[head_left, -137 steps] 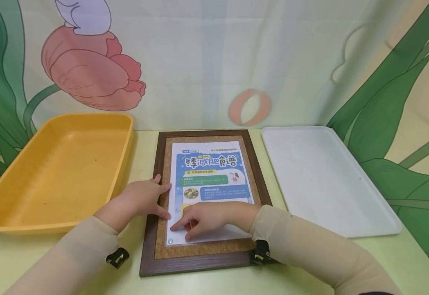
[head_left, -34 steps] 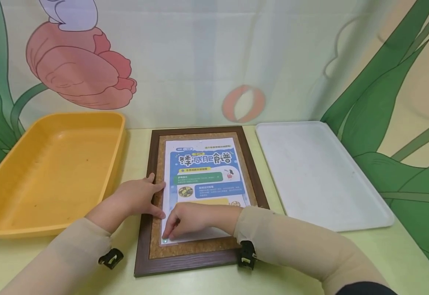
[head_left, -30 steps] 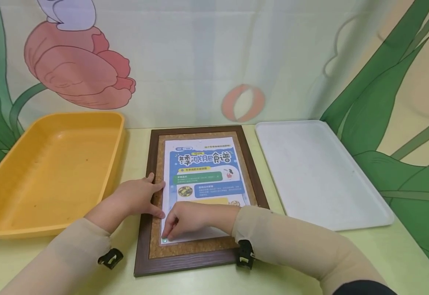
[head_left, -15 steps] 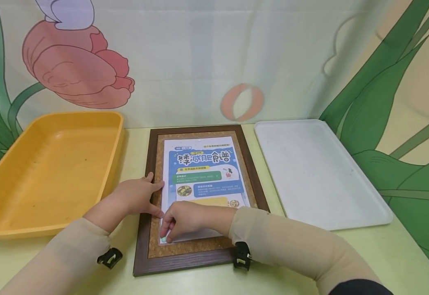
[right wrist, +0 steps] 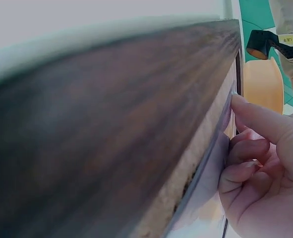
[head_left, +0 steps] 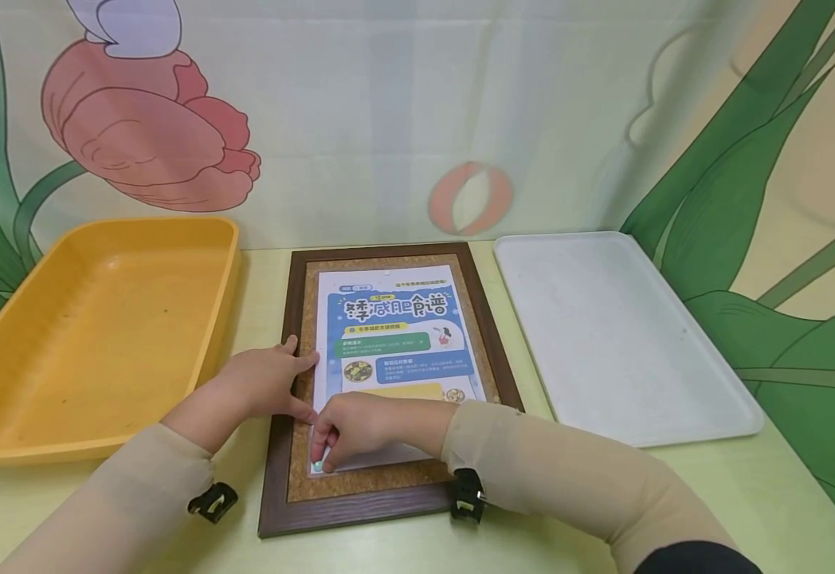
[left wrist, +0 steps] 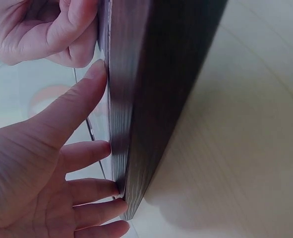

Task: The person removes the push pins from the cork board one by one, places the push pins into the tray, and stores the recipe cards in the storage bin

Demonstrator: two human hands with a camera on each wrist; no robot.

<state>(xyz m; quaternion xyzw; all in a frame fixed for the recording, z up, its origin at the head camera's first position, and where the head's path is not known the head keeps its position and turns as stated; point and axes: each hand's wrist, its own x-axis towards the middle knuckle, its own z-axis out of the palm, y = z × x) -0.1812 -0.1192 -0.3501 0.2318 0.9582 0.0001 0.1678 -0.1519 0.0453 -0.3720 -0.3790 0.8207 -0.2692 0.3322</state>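
Note:
A printed poster sheet (head_left: 389, 319) with Chinese lettering lies on a corkboard (head_left: 389, 482) in a dark wood frame. At its lower left corner is a small pale green round thumbtack (head_left: 318, 466). The thumb and index finger of my right hand (head_left: 360, 426) pinch this tack, its other fingers curled in. My left hand (head_left: 263, 387) rests with spread fingers on the board's left side, thumb and index tips on the sheet's left edge. In the left wrist view the left hand (left wrist: 52, 168) lies along the dark frame (left wrist: 121, 124). The right hand (right wrist: 270, 163) reaches the sheet's corner in the right wrist view.
A deep yellow tray (head_left: 123, 335) stands left of the board, and a shallow white tray (head_left: 625, 335) lies to its right. All sit on a pale table (head_left: 532, 510) against a printed curtain (head_left: 360, 119). Black straps with mounts circle both sleeves.
Since the earliest frame, my right hand has moved from just above the thumbtack down onto it, its pointing finger now bent. The finger and thumb have parted slightly lately. The left hand stays put.

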